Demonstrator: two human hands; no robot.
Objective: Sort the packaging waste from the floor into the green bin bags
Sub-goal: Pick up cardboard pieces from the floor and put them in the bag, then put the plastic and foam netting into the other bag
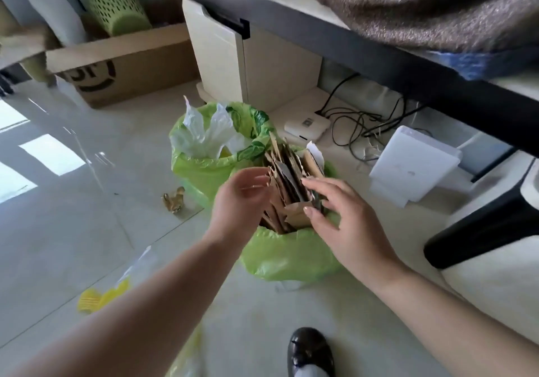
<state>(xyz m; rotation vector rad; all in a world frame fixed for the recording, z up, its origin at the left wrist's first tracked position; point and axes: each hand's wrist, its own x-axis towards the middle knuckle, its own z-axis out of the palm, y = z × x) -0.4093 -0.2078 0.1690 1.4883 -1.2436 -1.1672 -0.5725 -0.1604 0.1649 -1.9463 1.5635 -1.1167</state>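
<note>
Two green bin bags stand on the pale floor. The near bag (287, 255) is packed with upright pieces of brown cardboard (287, 169). The far bag (194, 169) holds crumpled clear and white plastic (204, 133). My left hand (240, 199) hovers at the left side of the cardboard, fingers spread, fingertips at the cardboard's edge. My right hand (345, 222) is on the right side, fingers apart, thumb resting against a cardboard piece. Neither hand visibly grips anything. A yellow-and-clear plastic wrapper (102, 296) and a small crumpled gold wrapper (174, 199) lie on the floor to the left.
A dark desk edge (379, 56) runs overhead to the right, with a white cabinet (233, 64), a router and cables (309, 127) beneath. White paper sheets (414, 164) lean nearby. A cardboard box (128, 62) sits far left. My black shoe (310, 350) is below, a chair leg (481, 231) right.
</note>
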